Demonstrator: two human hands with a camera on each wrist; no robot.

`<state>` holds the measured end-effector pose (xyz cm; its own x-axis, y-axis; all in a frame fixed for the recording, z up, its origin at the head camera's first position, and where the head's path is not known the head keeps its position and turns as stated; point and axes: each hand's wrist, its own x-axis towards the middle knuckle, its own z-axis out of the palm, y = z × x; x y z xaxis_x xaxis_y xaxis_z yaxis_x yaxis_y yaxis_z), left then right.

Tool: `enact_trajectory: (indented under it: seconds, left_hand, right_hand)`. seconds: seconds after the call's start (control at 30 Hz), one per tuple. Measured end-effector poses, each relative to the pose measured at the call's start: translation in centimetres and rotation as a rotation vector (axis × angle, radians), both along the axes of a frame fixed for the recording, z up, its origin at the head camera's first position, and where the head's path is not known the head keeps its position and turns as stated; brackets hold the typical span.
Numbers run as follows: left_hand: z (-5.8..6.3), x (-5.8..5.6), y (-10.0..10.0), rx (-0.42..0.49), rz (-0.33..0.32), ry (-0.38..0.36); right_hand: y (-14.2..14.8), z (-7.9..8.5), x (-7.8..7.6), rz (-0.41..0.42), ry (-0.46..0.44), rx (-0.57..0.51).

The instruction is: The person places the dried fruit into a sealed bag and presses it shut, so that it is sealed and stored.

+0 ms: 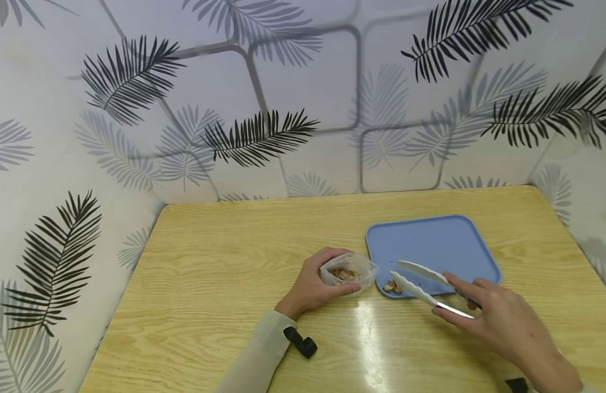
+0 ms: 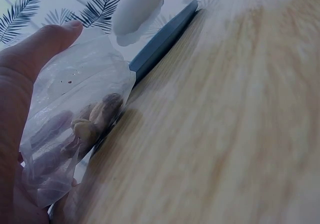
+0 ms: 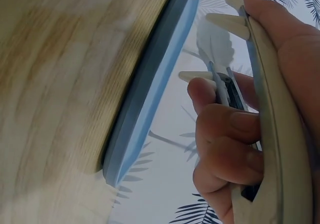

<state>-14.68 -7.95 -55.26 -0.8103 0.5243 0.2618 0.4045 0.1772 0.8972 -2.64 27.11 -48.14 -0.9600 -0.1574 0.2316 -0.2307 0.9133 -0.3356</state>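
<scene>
The right hand [image 1: 501,319] grips metal tongs [image 1: 418,291], white-tipped and wavy-edged.

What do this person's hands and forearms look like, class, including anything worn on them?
The bare left hand and bare right hand wear no gloves. A plain pale beige fabric sleeve covers the left forearm, with a small black knobbed wrist attachment. A black piece also shows by the right wrist.
</scene>
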Motion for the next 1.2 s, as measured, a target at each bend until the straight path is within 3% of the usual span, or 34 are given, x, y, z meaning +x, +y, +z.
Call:
enact_trajectory:
  seconds: [0.2, 0.6, 1.03, 1.2]
  left_hand:
    - [0.0, 0.1, 0.2, 0.001, 0.006, -0.019]
    - [0.0, 0.1, 0.1, -0.006, 0.012, -0.043]
    - [0.2, 0.3, 0.2, -0.001, 0.005, -0.015]
    - [0.2, 0.2, 0.2, -0.003, 0.005, -0.014]
  right_hand:
    - [0.3, 0.8, 0.2, -0.006, -0.145, 0.043]
    - [0.5, 1.4, -0.2, 0.026, -0.302, 0.052]
    - [-0.1, 1.8, -0.8, 0.06, -0.307, 0.044]
    - [-0.1, 1.7, -0.7, 0.063, -0.265, 0.033]
